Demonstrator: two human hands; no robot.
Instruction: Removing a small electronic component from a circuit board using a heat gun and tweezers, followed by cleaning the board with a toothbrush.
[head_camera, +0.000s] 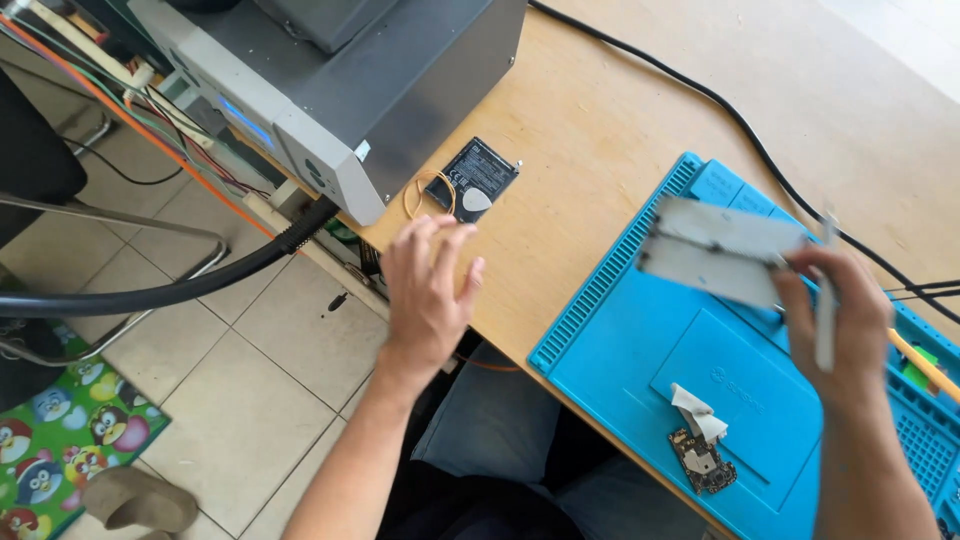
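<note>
- The right hand (835, 320) pinched a grey phone shell (720, 250) and a thin tool (826, 300) above the blue mat (620, 330); so crowded a grip could have let the shell drop onto the circuit board (703, 462) lying on the mat.
- The left hand (428, 290), fingers spread and empty, hovered off the mat's left edge near the battery (470, 178) and could have nudged it towards the grey machine (340, 90).

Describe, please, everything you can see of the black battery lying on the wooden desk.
The black battery is a flat, dark rectangle with a pale printed label, lying face up and skewed on the wooden desk beside the grey machine. A white pick overlaps its near edge and a rubber band lies against it. The left hand hovers near, not touching.
</note>
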